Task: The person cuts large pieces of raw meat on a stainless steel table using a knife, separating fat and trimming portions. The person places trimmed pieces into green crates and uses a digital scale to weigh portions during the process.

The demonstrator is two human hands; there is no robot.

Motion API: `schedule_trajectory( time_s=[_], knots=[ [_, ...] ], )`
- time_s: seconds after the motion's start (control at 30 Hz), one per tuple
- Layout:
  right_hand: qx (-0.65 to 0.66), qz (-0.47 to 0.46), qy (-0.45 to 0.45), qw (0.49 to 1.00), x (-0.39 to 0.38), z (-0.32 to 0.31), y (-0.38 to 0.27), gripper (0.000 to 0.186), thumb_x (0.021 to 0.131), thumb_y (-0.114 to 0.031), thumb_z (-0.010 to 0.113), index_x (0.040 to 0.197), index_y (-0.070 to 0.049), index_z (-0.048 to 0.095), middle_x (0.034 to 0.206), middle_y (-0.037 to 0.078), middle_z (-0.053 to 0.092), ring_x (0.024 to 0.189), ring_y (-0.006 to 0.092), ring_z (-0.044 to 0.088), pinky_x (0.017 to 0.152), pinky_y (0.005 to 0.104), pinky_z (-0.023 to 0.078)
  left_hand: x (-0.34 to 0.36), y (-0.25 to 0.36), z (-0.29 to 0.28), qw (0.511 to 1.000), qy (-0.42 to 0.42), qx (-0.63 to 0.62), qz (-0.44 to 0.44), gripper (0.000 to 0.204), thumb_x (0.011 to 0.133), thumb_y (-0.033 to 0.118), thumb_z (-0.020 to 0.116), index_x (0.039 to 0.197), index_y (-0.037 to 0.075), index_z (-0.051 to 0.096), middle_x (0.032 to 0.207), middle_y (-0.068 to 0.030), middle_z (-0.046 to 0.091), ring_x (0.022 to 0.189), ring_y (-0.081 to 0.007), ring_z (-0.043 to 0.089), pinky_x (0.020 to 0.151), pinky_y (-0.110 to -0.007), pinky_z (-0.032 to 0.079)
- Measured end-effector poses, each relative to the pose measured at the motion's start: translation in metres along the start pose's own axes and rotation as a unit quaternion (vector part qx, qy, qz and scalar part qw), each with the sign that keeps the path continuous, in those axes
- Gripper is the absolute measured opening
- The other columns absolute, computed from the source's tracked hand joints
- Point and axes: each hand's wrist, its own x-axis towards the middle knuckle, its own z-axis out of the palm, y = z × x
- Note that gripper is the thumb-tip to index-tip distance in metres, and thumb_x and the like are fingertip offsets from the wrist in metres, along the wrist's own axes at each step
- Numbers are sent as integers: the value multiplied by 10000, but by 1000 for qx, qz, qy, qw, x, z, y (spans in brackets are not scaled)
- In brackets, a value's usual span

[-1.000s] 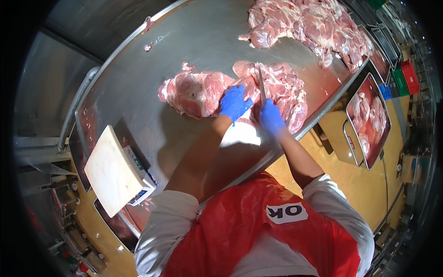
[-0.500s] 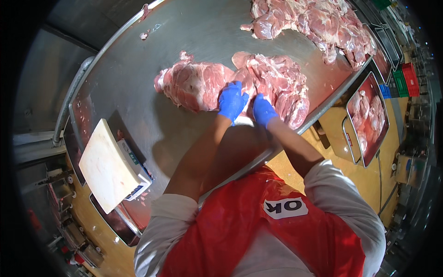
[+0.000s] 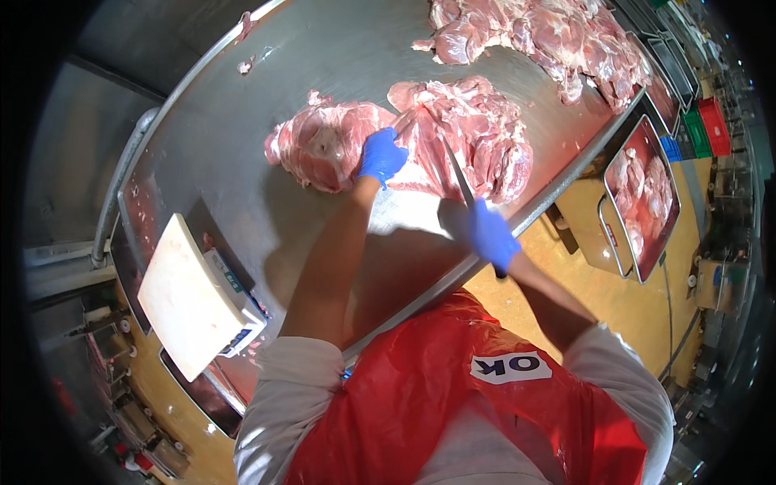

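Observation:
Two joined mounds of raw pink meat [image 3: 477, 145] lie on the metal table in front of me. My left hand [image 3: 381, 157], in a blue glove, presses into the middle of the meat, with its fingers bent and closed on the edge of a piece. In my right hand [image 3: 491, 233], also gloved and a little blurred, is a knife [image 3: 458, 171] with a long narrow blade. Its tip points away from me and lies over the cut meat. The dark handle end shows below my fist, near the table's front edge.
A scale with a white board [image 3: 190, 295] on top stands at the left. A bigger heap of meat [image 3: 558, 40] lies at the far right. Beyond the metal table's raised rim [image 3: 558, 190], a metal tray [image 3: 640, 194] holds more pieces. Coloured crates [image 3: 711, 129] stand behind it.
My right hand has drawn back from the meat toward me and right, and the knife blade now shows. My left hand has shifted slightly left and away from me along the meat.

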Motion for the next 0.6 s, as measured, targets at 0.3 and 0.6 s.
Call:
schedule_trajectory(
  time_s=[0.3,0.6],
  knots=[
    [-103,56,-64,991,188,-29,-74,399,923,-175,463,1261,34,496,1157,287,611,1067,422,606,905,479,490,-24,8,4,981,75,152,95,312,722,176,667,935,-49,626,988,-280,632,983,-411,609,874,-444,493],
    [-41,25,-74,996,-16,85,12,243,954,-157,470,1086,45,440,810,301,623,793,455,643,680,518,503,1,-18,-13,993,59,77,69,272,721,180,660,898,-24,638,888,-260,650,860,-404,646,783,-444,517]
  ],
)
